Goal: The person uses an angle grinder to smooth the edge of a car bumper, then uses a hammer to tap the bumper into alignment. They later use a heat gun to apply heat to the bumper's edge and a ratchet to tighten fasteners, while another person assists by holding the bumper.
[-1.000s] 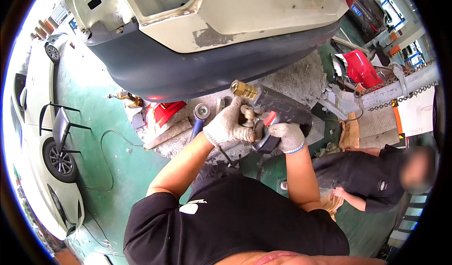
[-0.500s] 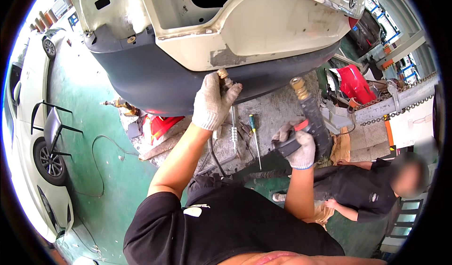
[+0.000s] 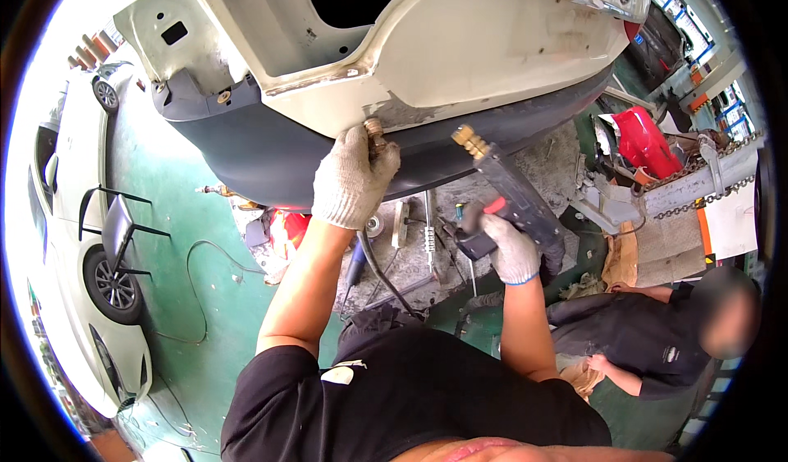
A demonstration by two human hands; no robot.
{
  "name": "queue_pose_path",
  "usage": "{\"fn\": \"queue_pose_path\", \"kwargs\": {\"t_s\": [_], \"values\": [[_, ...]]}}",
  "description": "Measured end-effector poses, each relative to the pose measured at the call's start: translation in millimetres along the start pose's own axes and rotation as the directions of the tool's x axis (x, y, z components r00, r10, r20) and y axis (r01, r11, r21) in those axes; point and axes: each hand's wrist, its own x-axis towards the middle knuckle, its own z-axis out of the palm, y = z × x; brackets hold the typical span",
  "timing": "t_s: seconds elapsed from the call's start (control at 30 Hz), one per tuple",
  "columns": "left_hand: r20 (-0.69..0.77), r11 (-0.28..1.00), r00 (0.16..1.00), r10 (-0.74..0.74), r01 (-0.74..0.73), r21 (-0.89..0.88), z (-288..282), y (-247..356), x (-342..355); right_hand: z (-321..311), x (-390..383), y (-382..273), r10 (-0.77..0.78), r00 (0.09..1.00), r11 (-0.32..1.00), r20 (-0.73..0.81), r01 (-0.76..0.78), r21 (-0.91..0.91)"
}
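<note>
My left hand (image 3: 349, 181), in a white knit glove, grips a small brass-coloured metal fitting (image 3: 374, 130) in front of the dark bumper (image 3: 263, 146), below the cream car body (image 3: 460, 52). My right hand (image 3: 513, 249), also gloved, is closed on the handle of a bulky dark power tool (image 3: 529, 199) with a red trigger and a brass nozzle at its upper end, pointing up and left. The nozzle and the held fitting are apart. Beneath both hands lie a hose (image 3: 377, 269), a slim metal rod (image 3: 428, 232) and other tools on a grimy platform (image 3: 566, 162).
A co-worker (image 3: 624, 331) in dark clothing is at my right. A chained steel beam (image 3: 694, 183) and red body panels (image 3: 648, 142) lie beyond the tool. A white car (image 3: 66, 216) and black chair (image 3: 119, 224) are on the left; a cable crosses the floor.
My left hand has separated from the tool, carrying the fitting up and left. In the last half second the tool's nozzle has swung left, nearer that hand; the view has shifted slightly.
</note>
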Motion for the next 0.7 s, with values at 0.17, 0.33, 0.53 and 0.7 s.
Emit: {"fn": "queue_pose_path", "kwargs": {"t_s": [0.17,0.33,0.53,0.7], "values": [[0.019,1.0,1.0,0.001,-0.001,-0.014,0,0,1,45,15,-7,-0.131,0.991,0.954,-0.04,0.114,-0.278],[-0.035,0.999,0.999,0.025,-0.026,-0.021,4,-6,-2,67,28,-12,-0.194,0.98,0.784,0.045,0.182,-0.593],[0.065,0.999,0.997,-0.036,0.035,0.007,-1,-1,-1,76,30,0,-0.228,0.974,0.85,-0.006,0.196,-0.488],[-0.037,0.997,0.997,0.066,-0.067,-0.041,4,-6,-4,84,24,-4,-0.145,0.989,0.886,-0.026,0.118,-0.448]]}}
